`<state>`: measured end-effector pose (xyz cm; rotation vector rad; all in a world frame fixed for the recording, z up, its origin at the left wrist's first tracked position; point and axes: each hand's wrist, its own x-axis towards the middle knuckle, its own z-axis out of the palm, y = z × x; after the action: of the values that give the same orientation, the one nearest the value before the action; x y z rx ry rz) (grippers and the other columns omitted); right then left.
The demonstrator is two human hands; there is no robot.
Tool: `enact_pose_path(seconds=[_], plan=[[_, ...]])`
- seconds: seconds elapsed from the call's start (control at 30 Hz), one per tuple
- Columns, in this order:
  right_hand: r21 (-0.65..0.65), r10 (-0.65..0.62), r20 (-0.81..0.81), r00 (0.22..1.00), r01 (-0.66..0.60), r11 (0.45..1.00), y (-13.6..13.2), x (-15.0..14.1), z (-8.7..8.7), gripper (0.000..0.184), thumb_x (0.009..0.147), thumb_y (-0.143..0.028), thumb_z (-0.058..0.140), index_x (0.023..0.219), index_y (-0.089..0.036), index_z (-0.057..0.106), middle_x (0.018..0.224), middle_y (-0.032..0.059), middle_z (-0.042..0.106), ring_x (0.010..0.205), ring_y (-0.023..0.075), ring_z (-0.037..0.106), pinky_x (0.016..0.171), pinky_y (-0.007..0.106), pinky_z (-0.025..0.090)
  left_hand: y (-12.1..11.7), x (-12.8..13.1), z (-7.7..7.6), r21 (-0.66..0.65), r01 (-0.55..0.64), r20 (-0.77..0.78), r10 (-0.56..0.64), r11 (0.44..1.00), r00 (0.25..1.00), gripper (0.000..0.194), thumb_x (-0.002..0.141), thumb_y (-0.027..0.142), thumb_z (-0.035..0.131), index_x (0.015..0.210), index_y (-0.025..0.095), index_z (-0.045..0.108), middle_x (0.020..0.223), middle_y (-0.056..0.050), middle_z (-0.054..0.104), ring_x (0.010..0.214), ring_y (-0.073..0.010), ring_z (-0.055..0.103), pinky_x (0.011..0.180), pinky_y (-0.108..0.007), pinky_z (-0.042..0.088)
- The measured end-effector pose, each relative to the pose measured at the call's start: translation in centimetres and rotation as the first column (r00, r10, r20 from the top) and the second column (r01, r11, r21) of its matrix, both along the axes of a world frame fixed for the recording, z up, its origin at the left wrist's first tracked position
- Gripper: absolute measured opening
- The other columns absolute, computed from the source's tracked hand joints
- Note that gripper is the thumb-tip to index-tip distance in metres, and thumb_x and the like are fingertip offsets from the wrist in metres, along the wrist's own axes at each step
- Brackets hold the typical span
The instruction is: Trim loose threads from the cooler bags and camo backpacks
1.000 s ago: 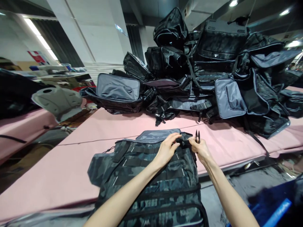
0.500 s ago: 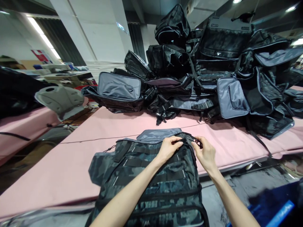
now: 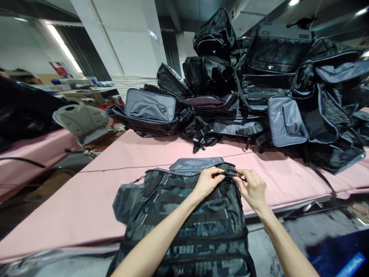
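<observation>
A dark camouflage backpack (image 3: 187, 219) lies in front of me, its grey-lined top flap (image 3: 196, 163) folded open toward the pile. At its top right corner, my left hand (image 3: 209, 182) pinches a narrow black strip (image 3: 230, 173) on the edge between thumb and forefinger. Just to the right, my right hand (image 3: 253, 188) is closed in a pinch on the same strip, close to a small pale spot. The fingers cover part of the strip, and I cannot make out whether it is zipper tape or webbing. Both forearms reach over the pack from below.
Several similar backpacks are heaped at the back of the pink-covered table (image 3: 106, 192), including one with an open grey lid (image 3: 150, 105). A loose strap (image 3: 321, 177) hangs toward the front edge. A pale chair back (image 3: 82, 119) stands left, and dark blue fabric (image 3: 340, 254) lies lower right.
My right hand has turned slightly and its fingers have come in closer to the strip, which now stretches between both hands. The whole view has shifted slightly.
</observation>
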<state>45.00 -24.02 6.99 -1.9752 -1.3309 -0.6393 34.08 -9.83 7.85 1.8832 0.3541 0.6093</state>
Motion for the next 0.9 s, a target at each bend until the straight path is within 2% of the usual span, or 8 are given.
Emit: enact_pose_path(seconds=[0.2,0.33,0.37,0.43,0.5,0.53,0.7,0.9], plan=[[0.005,0.026,-0.036,0.999,-0.026,1.0,0.0,0.1,-0.1,0.019,0.087,-0.033,0.049,0.091,-0.018,0.059,0.08,0.0042,0.064,0.073,0.0168,0.056,0.066,0.027,0.037,-0.1,-0.1,0.5,0.008,0.013,-0.015,-0.013,1.0,1.0,0.017,0.071,0.022,0.057,0.079,0.013,0.069,0.068,-0.001,0.055,0.057,-0.01,0.046,0.056,-0.022,0.034],[0.046,0.12,-0.253,0.96,-0.112,0.993,0.6,0.0,0.1,0.018,0.083,-0.034,0.053,0.09,-0.019,0.06,0.079,0.0038,0.064,0.073,0.0172,0.057,0.067,0.027,0.039,-0.2,-0.1,0.6,-0.066,0.065,0.008,-0.065,0.996,0.998,0.017,0.068,0.023,0.06,0.077,0.013,0.069,0.067,-0.001,0.056,0.06,-0.0109,0.048,0.059,-0.022,0.035],[0.091,0.161,-0.366,0.916,-0.137,0.986,0.8,0.0,0.1,0.018,0.081,-0.034,0.055,0.089,-0.019,0.06,0.08,0.0039,0.064,0.074,0.0173,0.057,0.067,0.028,0.04,-0.1,-0.1,0.5,-0.123,0.074,0.012,-0.073,0.99,0.997,0.018,0.067,0.024,0.061,0.078,0.012,0.069,0.066,-0.001,0.057,0.058,-0.0104,0.048,0.058,-0.022,0.035],[0.237,0.261,-0.602,0.755,-0.143,0.961,1.0,0.2,0.0,0.021,0.078,-0.037,0.057,0.088,-0.018,0.06,0.081,0.0043,0.065,0.074,0.0172,0.058,0.067,0.028,0.043,0.0,0.0,0.3,-0.259,0.066,0.013,-0.065,0.964,0.998,0.021,0.065,0.026,0.063,0.079,0.011,0.068,0.062,0.0,0.057,0.053,-0.009,0.047,0.055,-0.021,0.035],[0.364,0.341,-0.738,0.582,-0.083,0.928,1.1,0.5,-0.1,0.025,0.075,-0.039,0.059,0.086,-0.017,0.059,0.082,0.0047,0.065,0.074,0.0172,0.058,0.068,0.028,0.044,0.1,0.0,0.1,-0.37,0.052,0.009,-0.052,0.927,0.999,0.021,0.065,0.028,0.063,0.075,0.01,0.067,0.061,-0.002,0.059,0.051,-0.0087,0.049,0.052,-0.02,0.035],[0.393,0.357,-0.767,0.533,-0.049,0.918,1.1,0.6,-0.2,0.027,0.072,-0.04,0.061,0.086,-0.016,0.059,0.082,0.0047,0.065,0.075,0.0173,0.058,0.069,0.029,0.045,0.2,0.0,0.0,-0.409,0.051,0.01,-0.051,0.911,0.999,0.021,0.065,0.029,0.063,0.073,0.01,0.067,0.063,-0.003,0.061,0.052,-0.0092,0.052,0.052,-0.02,0.036],[0.366,0.344,-0.821,0.456,-0.043,0.93,1.9,0.0,0.1,0.035,0.062,-0.04,0.069,0.087,-0.016,0.062,0.083,0.0046,0.065,0.077,0.0188,0.058,0.071,0.03,0.045,-0.1,0.3,0.1,-0.511,0.082,0.033,-0.076,0.856,0.997,0.024,0.066,0.028,0.06,0.079,0.009,0.066,0.074,-0.008,0.066,0.056,-0.0112,0.059,0.05,-0.017,0.038],[0.361,0.378,-0.837,0.396,-0.121,0.925,4.0,-0.3,1.1,0.029,0.064,-0.042,0.065,0.07,-0.014,0.062,0.068,0.0027,0.062,0.066,0.0165,0.055,0.064,0.028,0.043,-0.5,0.3,0.3,-0.497,0.049,0.023,-0.044,0.866,0.999,0.021,0.067,0.025,0.06,0.082,0.009,0.061,0.074,-0.009,0.067,0.055,-0.0125,0.062,0.047,-0.016,0.039]])
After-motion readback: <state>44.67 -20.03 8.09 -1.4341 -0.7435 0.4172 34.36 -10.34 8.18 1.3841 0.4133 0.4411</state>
